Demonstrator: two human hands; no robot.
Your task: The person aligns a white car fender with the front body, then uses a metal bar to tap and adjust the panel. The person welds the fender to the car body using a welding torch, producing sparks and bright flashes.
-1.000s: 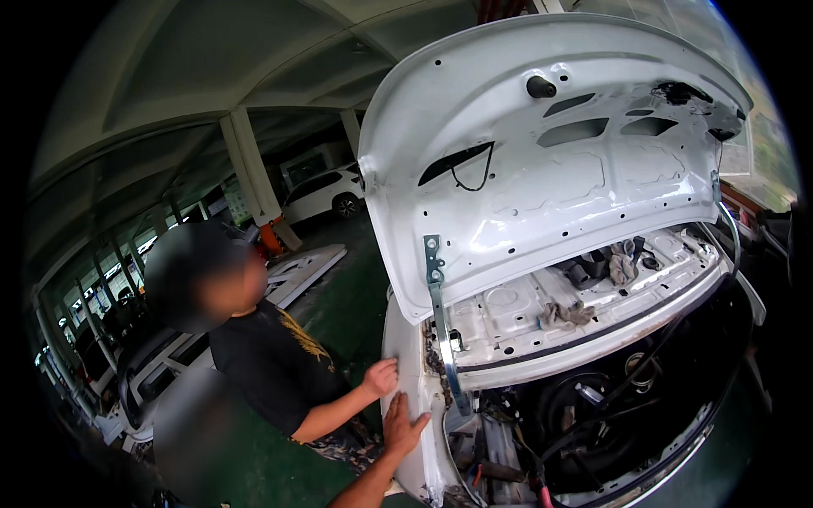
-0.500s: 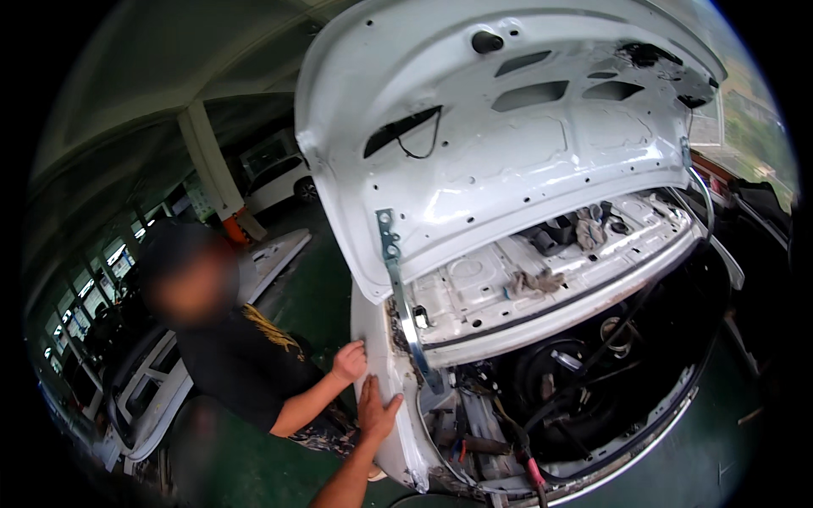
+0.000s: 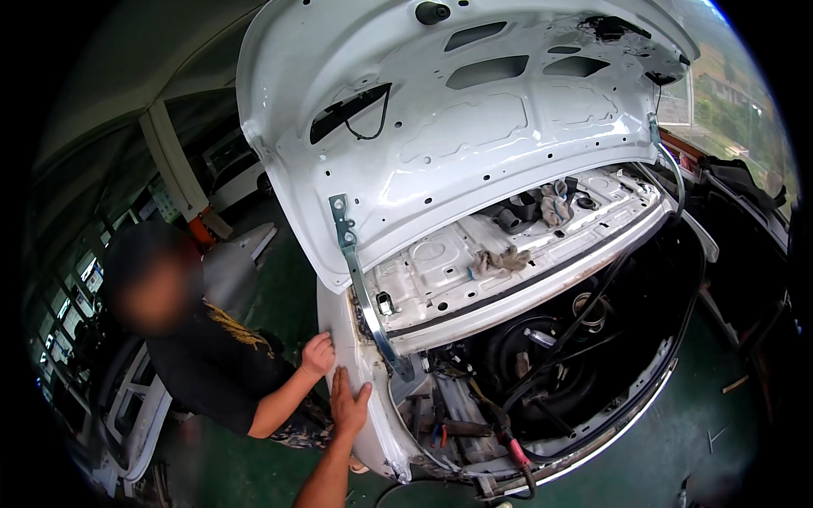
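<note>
My left hand (image 3: 349, 408) lies flat on the white rear side panel (image 3: 329, 296) of a car, its fingers stretched forward and the thumb out to the right. Nothing is in its grasp. Just beyond it, a co-worker's curled hand (image 3: 318, 354) rests at the same panel's edge. The raised white trunk lid (image 3: 466, 118) stands over the trunk opening, held by a metal hinge arm (image 3: 369, 300). Inside the dark trunk lie cables and a welding-type cable handle with a red grip (image 3: 517, 450). My right hand is out of view.
A co-worker in a black shirt (image 3: 203, 364) stands at the left. Work gloves (image 3: 500, 262) lie on the white shelf behind the trunk. Removed body panels (image 3: 140, 406) lean at the far left, near a pillar (image 3: 174, 161). A cable (image 3: 406, 484) runs across the green floor.
The view has shifted, so the car and the co-worker appear farther left and slightly higher. My left hand stays flat on the panel, with the co-worker's hand still beside it.
</note>
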